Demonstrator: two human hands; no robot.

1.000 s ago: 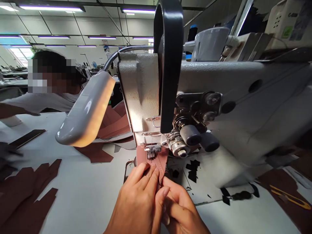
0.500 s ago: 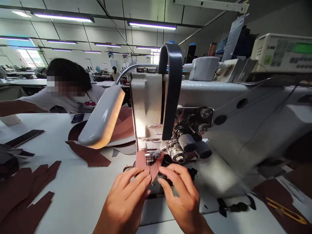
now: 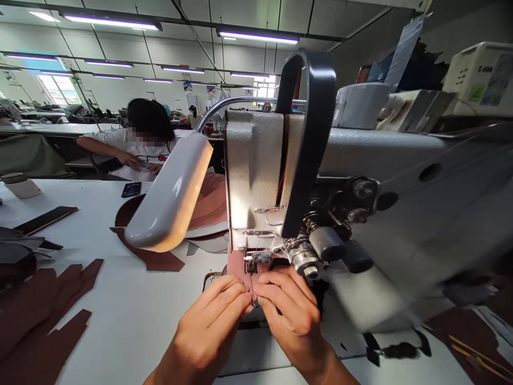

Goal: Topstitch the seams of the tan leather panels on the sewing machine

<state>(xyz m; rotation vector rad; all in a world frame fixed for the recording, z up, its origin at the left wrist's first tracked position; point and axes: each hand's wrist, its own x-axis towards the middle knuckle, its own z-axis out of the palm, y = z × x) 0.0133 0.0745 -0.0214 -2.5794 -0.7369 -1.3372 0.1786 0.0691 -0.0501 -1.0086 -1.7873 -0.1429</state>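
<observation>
A reddish-brown leather piece lies under the presser foot of a sewing machine, with a seam line running toward me. My left hand presses on its left near part, fingers together and fingertips close to the seam. On the right side, my right hand pinches the near edge of the same piece between thumb and fingers. The fingertips of both hands nearly meet just in front of the foot. The leather's near end is partly hidden by the fingers.
A lit lamp hangs left of the machine head. Brown leather pieces lie at the left, and a phone farther back. Yellow-handled scissors rest at the right. A person sits across the table.
My right hand has closed in on the leather's near edge, and the leather lies straighter. The person across has drawn an outstretched arm in. The view has shifted slightly.
</observation>
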